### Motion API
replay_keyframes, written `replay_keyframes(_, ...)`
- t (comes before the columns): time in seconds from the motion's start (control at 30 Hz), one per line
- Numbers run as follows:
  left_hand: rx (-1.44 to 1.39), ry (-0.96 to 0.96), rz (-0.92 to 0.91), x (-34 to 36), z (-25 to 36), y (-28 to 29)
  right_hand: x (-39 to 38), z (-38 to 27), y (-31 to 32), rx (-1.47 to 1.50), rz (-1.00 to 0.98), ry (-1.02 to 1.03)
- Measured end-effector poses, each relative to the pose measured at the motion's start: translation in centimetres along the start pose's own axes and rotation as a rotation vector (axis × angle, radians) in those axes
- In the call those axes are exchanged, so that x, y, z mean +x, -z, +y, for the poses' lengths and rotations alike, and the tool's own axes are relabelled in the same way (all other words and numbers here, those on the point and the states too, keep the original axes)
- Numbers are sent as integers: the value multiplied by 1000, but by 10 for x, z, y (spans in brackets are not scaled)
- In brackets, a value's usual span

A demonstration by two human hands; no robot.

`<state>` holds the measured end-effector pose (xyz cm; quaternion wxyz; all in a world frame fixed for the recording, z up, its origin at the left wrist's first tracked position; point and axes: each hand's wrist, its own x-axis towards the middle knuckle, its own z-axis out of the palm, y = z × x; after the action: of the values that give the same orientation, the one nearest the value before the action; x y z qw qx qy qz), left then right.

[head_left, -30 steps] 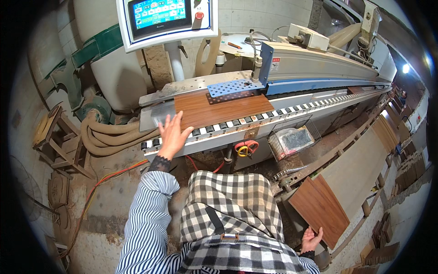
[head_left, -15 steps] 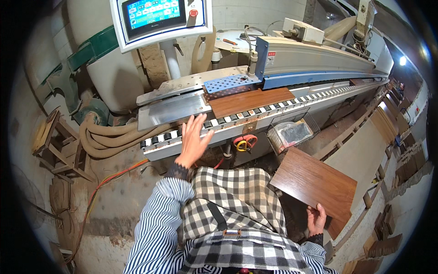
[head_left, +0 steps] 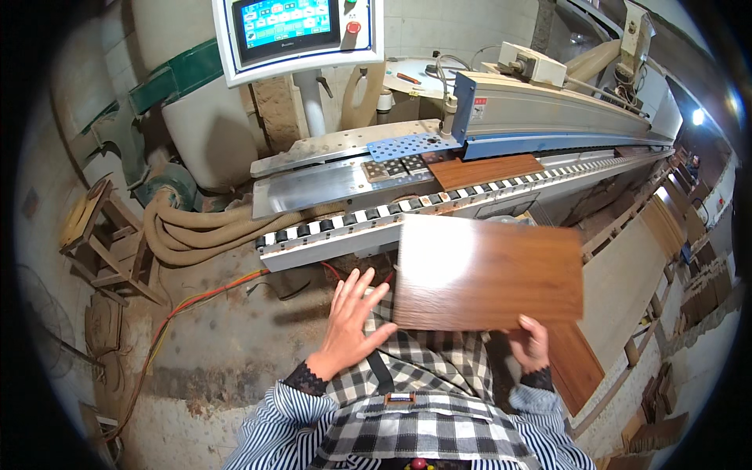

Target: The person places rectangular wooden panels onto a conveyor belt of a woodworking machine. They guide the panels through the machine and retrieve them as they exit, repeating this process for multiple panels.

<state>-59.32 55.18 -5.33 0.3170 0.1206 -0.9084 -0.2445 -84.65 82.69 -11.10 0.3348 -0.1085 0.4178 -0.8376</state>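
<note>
In front of my apron a brown wood-grain board [head_left: 489, 274] is held up, its face catching a bright glare. My right hand [head_left: 530, 345] grips its lower right edge, the thumb on the near face and the other fingers partly hidden. My left hand [head_left: 352, 321] is open with fingers spread, just beside the board's left edge and holding nothing. Beyond the roller track [head_left: 368, 217], a second brown board [head_left: 486, 170] lies on the edge-banding machine [head_left: 548, 110], partly under its blue guard.
A control screen [head_left: 288, 23] stands at the back left. Ribbed hoses [head_left: 188, 243] and a red cable [head_left: 196, 298] run along the floor, near a wooden stool [head_left: 110, 243]. Another brown board [head_left: 576, 368] lies at right by a long pale panel [head_left: 619, 305].
My right hand has raised the board and brought it left, in front of me. My left hand has drawn back from the rollers toward it. The board on the machine has slid further right.
</note>
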Motion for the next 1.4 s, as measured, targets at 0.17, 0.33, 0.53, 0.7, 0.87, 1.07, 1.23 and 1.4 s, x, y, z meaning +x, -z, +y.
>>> replay_keyframes(0.17,443,77,55,1,-20,11,88,51,-106,-53,-282,-241)
replay_keyframes(0.33,536,199,198,4,-91,29,131,97,-177,80,-386,-415)
replay_keyframes(0.53,636,285,154,27,-156,53,95,91,-113,-215,-406,-116)
replay_keyframes(0.7,513,259,57,78,-200,67,40,49,58,-1578,16,253)
replay_keyframes(0.87,425,240,37,101,-187,62,15,28,138,-2070,195,283)
replay_keyframes(1.07,445,253,94,92,-189,61,-20,38,122,-2087,135,336)
replay_keyframes(1.23,460,301,123,87,-189,63,-75,50,105,-1971,89,347)
replay_keyframes(1.4,500,360,146,90,-181,59,-119,84,148,-1044,607,-92)
